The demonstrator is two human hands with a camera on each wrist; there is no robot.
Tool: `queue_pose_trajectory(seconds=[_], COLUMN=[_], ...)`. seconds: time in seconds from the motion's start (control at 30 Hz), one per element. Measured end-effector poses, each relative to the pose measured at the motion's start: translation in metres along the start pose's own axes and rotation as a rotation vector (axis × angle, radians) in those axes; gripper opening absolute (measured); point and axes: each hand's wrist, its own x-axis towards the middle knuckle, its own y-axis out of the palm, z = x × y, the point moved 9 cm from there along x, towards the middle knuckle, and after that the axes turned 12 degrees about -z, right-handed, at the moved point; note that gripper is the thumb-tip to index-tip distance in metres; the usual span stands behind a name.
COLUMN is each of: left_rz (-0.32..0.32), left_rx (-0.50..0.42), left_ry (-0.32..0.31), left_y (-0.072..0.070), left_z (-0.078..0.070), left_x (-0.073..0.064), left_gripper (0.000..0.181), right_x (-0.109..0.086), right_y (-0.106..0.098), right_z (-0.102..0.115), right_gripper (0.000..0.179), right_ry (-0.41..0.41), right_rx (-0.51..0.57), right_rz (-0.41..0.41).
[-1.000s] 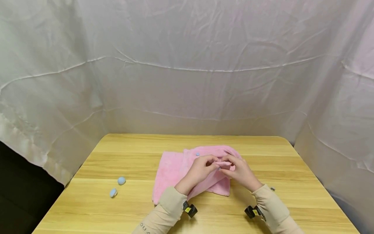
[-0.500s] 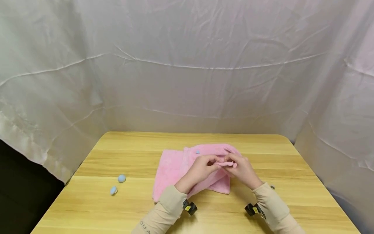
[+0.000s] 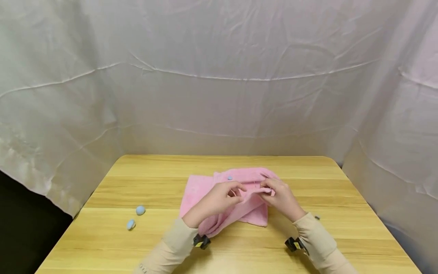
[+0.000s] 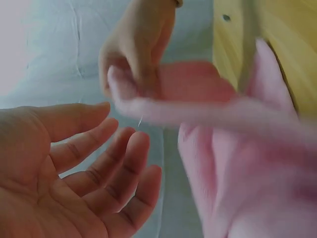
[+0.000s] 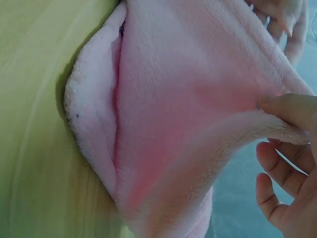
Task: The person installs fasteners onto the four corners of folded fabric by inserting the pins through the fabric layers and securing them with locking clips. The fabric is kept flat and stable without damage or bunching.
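A fluffy pink cloth (image 3: 202,190) lies bunched on the table, its near part lifted. My right hand (image 3: 280,198) pinches the lifted edge between thumb and fingers; the right wrist view shows the thumb on top of the fold (image 5: 237,129). My left hand (image 3: 220,198) is just left of that edge, fingers apart and relaxed, with nothing between them in the left wrist view. A thin, bright needle-like sliver (image 4: 140,121) sticks out below the cloth's edge there. A small light-blue round piece (image 3: 230,177) sits on the cloth's far part.
Two light-blue mushroom-shaped pieces, one upper (image 3: 140,210) and one lower (image 3: 131,224), lie on the wooden table (image 3: 102,243) at the left. A tiny dark object (image 3: 317,217) lies by the right sleeve. Grey-white curtains (image 3: 219,95) surround the table.
The left hand has let go of the cloth's edge and moved left, its fingers opening. The right hand keeps its pinch on the cloth, which has sagged toward the left forearm.
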Motion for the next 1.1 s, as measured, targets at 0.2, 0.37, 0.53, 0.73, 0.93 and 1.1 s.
queue_pose_trajectory(seconds=[0.2,0.37,0.53,0.73,0.93,1.1], left_rz=[-0.026,-0.051,-0.042,-0.016,-0.045,-0.074], left_rx=[0.114,0.255,0.398,0.511,0.478,0.493], left_ry=[0.027,-0.082,-0.281,-0.449,-0.543,-0.535], left_y=[-0.051,-0.101,-0.145,-0.175,-0.181,-0.178], left_z=[0.025,0.068,0.116,0.156,0.175,0.181], left_x=[-0.035,-0.064,-0.096,-0.123,-0.135,-0.136], left_gripper=[0.019,0.018,0.022,0.026,0.028,0.028], right_x=[0.001,0.001,0.002,0.001,0.001,0.000], right_y=[0.000,0.000,0.000,-0.001,-0.001,0.000], right_z=[0.005,0.006,0.007,0.008,0.007,0.008], right_gripper=[0.030,0.031,0.032,0.031,0.031,0.032], right_ry=[-0.047,-0.059,-0.064,-0.068,-0.073,-0.079], right_rx=[-0.048,-0.055,-0.052,-0.047,-0.043,-0.043], right_rz=[-0.001,-0.002,0.002,0.006,0.006,0.005])
